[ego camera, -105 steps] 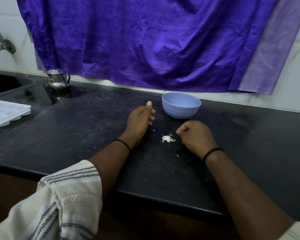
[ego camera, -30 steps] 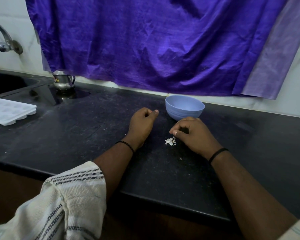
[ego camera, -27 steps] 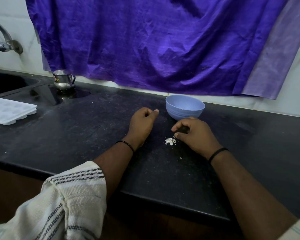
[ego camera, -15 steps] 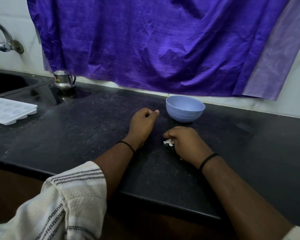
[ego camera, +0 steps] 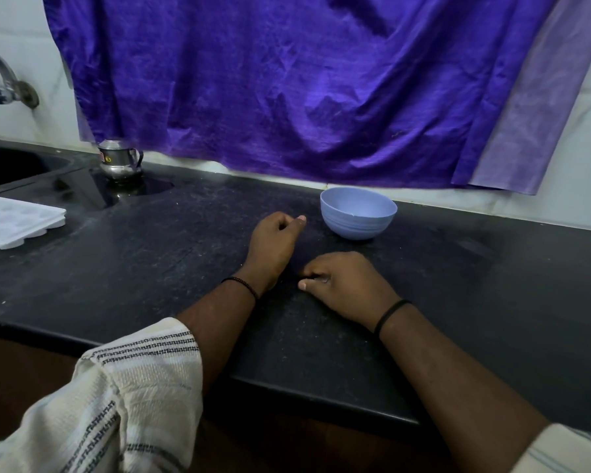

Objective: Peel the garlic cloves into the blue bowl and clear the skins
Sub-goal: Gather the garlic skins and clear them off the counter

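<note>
The blue bowl point(ego camera: 358, 213) stands on the black counter point(ego camera: 150, 254) near the back wall; what lies inside it is hidden from this angle. My left hand point(ego camera: 276, 242) rests on the counter just left of the bowl, fingers curled into a loose fist with nothing visible in it. My right hand point(ego camera: 347, 285) lies in front of the bowl, closer to me, with its fingers curled down onto the counter over the spot where the white garlic skins were. The skins are hidden under those fingers; no loose pile shows on the counter.
A small steel pot point(ego camera: 120, 160) stands at the back left beside the sink point(ego camera: 10, 165) and tap point(ego camera: 4, 87). A white moulded tray point(ego camera: 14, 220) lies at the left. A purple cloth point(ego camera: 287, 90) hangs behind. The counter's front edge point(ego camera: 287, 387) runs under my forearms.
My right hand closed over the small pile of skins and drew back toward me and slightly left; the pile is no longer visible. My left hand stayed in place.
</note>
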The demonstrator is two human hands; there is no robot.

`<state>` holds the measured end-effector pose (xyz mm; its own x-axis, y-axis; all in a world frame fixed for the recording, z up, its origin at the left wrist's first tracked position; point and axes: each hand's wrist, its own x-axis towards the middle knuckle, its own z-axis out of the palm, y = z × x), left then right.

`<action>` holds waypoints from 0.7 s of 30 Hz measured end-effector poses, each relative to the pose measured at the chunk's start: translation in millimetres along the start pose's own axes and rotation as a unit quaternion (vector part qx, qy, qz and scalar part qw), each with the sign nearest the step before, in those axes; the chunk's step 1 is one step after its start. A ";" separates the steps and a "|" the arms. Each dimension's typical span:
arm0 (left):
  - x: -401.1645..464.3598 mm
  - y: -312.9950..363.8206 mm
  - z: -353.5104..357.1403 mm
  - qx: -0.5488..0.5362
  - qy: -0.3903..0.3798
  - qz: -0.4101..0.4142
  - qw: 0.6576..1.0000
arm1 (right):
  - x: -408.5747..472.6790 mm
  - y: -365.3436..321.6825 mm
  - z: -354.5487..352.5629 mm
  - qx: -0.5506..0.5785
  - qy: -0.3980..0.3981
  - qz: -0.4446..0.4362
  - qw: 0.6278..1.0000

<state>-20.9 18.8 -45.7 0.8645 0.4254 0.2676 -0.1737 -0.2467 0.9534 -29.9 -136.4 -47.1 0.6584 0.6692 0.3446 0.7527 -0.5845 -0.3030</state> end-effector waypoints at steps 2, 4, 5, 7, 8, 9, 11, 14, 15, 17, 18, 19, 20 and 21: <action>0.2 -0.6 0.4 -0.002 0.001 -0.006 1.000 | 0.9 0.9 -2.3 -0.013 0.014 0.018 1.000; 0.6 -0.3 0.6 -0.005 0.004 -0.011 1.000 | 0.6 3.4 -5.0 -0.030 0.028 0.050 0.998; 0.8 -0.3 0.3 -0.007 0.004 -0.013 1.000 | -0.3 4.8 -6.5 -0.028 0.035 0.070 0.997; 0.9 -0.3 0.4 -0.006 0.000 -0.015 1.000 | -3.8 8.7 -10.7 0.022 0.060 0.113 0.992; 0.9 -0.4 0.3 -0.006 -0.001 -0.016 1.000 | -5.4 10.3 -13.1 0.054 0.079 0.131 0.987; 0.9 -0.6 0.2 -0.006 -0.002 -0.014 1.000 | -7.1 11.5 -16.0 0.075 0.097 0.143 0.982; 1.2 -1.2 -0.1 -0.007 -0.001 -0.010 1.000 | -8.9 13.7 -20.7 0.083 0.099 0.161 0.979; 2.0 -2.2 0.5 -0.005 0.001 -0.005 1.000 | -11.2 11.4 -25.0 0.075 0.037 0.190 0.978; 2.4 -2.6 0.4 -0.005 0.002 -0.004 1.000 | -10.5 11.4 -24.2 0.073 0.017 0.195 0.978; 2.9 -2.8 0.6 -0.005 0.002 0.000 1.000 | -7.2 10.8 -22.5 0.074 0.003 0.187 0.979; 2.9 -2.9 0.9 -0.006 0.001 0.002 1.000 | -5.2 9.9 -21.3 0.078 0.004 0.183 0.980; 2.9 -3.2 0.9 -0.008 0.000 0.002 1.000 | -3.0 8.4 -19.9 0.082 0.008 0.178 0.981; 2.9 -3.3 1.0 -0.010 0.000 0.003 1.000 | -1.0 7.3 -18.8 0.085 0.013 0.172 0.981; 2.7 -3.4 0.9 -0.012 0.001 0.002 1.000 | 0.4 6.7 -17.8 0.087 0.019 0.166 0.982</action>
<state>-17.6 20.0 -48.3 0.8634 0.4257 0.2710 -0.1876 -0.2278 0.9555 -24.6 -148.2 -33.2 0.8698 0.4349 0.2330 0.4866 -0.6783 -0.5505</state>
